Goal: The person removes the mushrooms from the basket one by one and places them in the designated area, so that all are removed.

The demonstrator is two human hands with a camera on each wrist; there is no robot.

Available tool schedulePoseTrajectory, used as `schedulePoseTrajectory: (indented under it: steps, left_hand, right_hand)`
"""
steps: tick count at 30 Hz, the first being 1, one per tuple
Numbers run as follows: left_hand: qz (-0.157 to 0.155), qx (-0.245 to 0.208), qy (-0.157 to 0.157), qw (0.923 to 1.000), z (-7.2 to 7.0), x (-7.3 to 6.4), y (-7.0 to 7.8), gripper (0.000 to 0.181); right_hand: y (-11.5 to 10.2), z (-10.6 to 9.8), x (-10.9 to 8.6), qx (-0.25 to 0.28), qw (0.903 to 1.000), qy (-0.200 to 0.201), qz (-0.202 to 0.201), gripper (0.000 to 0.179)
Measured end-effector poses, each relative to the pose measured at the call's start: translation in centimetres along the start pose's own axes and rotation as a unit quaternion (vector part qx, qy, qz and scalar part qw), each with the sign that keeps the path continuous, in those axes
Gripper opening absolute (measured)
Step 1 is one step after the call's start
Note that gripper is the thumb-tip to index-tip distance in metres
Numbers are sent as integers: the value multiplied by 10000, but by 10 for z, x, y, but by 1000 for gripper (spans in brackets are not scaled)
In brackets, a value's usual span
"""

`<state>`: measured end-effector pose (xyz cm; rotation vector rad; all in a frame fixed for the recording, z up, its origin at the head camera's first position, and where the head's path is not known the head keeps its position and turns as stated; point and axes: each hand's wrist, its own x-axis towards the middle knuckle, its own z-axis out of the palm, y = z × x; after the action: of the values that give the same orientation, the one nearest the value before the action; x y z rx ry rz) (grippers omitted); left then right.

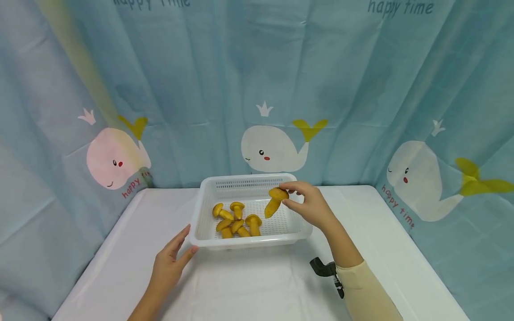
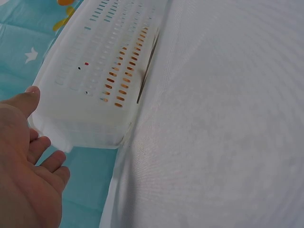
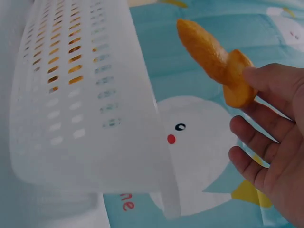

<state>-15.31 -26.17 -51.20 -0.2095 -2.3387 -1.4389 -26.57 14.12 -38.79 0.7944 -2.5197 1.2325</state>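
Pinching a mushroom point(image 1: 275, 201) over the basket point(image 1: 257, 242) with the right hand point(image 1: 309, 205); touching the rim point(image 1: 196, 218) with the loosely spread left hand point(image 1: 168, 265); seeing five other mushrooms point(image 1: 238, 224) inside from the head, only orange through slots point(image 3: 75, 59) from the wrists.

Right hand point(image 1: 308, 206) pinches a yellow mushroom point(image 1: 275, 200) by its cap, over the white basket point(image 1: 249, 242)! Five more mushrooms point(image 1: 254, 226) lie inside, left hand point(image 1: 169, 264) at the near-left corner, white surface point(image 1: 249, 285) below.

I see five mushrooms point(image 1: 238, 225), mostly left, in the basket point(image 1: 250, 243) on the surface point(image 1: 241, 285) over there, curtain point(image 1: 217, 89) behind.
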Motion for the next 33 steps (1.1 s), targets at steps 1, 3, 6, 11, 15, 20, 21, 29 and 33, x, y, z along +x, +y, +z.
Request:
schedulePoseTrajectory:
  steps: [1, 3, 6, 11, 15, 20, 21, 29, 33]
  left_hand:
    - [15, -17, 3, 10000, -1, 0, 0, 65]
    - [98, -7, 21, 9999, -2, 0, 0, 64]
    - [164, 4, 21, 9999, -1, 0, -1, 64]
    - [226, -18, -13, 9997, -1, 1, -3, 64]
    - [162, 25, -15, 9999, -1, 0, -3, 64]
    - [14, 39, 14, 10000, 0, 0, 0, 64]
    - [2, 39, 18, 10000, 0, 1, 0, 64]
    - [37, 84, 38, 10000, 0, 1, -2, 65]
    - [48, 58, 45, 10000, 1, 1, -3, 66]
  right_hand:
    - [1, -1, -4, 31, 10000, 51, -7, 35]
    - [3, -3, -11, 41, 9999, 138, 4, 37]
    - [9, -8, -20, 67, 9996, 266, -33, 38]
    - [20, -17, -28, -73, 9987, 496, -67, 40]
    - [27, -25, -33, -262, 9979, 596, 26, 40]
    - [34, -37, -35, -219, 9974, 686, 63, 38]
    - [36, -40, -36, -196, 9973, 699, 90, 38]
    - [60, -53, -43, -182, 9962, 748, 414, 38]
    - [73, -57, -44, -186, 9954, 745, 576, 37]
